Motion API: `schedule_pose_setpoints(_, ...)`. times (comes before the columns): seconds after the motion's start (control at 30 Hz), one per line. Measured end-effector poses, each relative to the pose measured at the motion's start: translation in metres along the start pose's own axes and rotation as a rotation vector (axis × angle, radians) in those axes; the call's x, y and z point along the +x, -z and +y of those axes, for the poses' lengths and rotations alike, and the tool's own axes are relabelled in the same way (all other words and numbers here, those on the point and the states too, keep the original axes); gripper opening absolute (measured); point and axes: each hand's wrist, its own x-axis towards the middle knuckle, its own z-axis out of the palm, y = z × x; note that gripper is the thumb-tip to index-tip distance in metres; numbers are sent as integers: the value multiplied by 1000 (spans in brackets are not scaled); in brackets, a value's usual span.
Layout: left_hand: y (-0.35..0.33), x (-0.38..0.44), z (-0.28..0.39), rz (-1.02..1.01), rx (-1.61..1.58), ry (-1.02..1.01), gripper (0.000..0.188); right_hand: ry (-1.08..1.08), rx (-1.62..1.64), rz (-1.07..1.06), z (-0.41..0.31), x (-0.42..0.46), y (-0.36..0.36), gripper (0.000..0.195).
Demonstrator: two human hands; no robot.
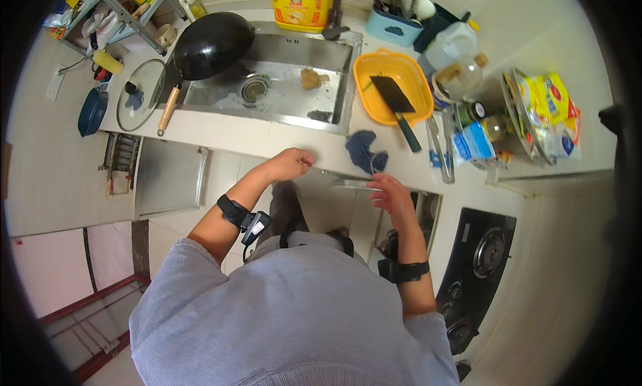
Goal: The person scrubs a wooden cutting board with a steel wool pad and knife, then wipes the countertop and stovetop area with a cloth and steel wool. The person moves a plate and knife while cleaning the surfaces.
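Observation:
My left hand (293, 164) hangs in front of the counter edge below the sink, its fingers loosely curled. Its palm side is hidden, and nothing shows sticking out of it. To the right, my right hand (392, 198) is raised with fingers apart and holds nothing. Just beyond its fingertips a crumpled dark blue striped cloth (360, 149) lies at the counter's front edge. A stainless steel sink (296, 119) lies ahead, with a brown scrubber (312, 78) and a dark scouring pad (319, 115) in it. A black wok (213, 45) rests tilted over its left end.
A dark-bladed cleaver (393, 95) lies across a yellow plastic basket (363, 102) right of the sink. Tongs (446, 145) and bottles stand farther right. A glass lid (145, 97) lies left. Cabinet doors (170, 178) hang open below; a gas stove (474, 275) is at right.

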Motion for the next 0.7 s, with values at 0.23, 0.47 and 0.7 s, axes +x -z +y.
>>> schedule_pose_setpoints(0.23, 147, 27, -10, -15, -549, 47, 25, -56, 385, -162, -67, 139, -127, 34)
schedule_pose_setpoints(0.47, 247, 45, -36, 157, -1067, 87, 26, -91, -208, -8, -80, 319, -200, 33)
schedule_pose_setpoints(0.7, 260, 37, -68, 226, -1244, 134, 26, 35, -1560, -230, -36, 459, -185, 54)
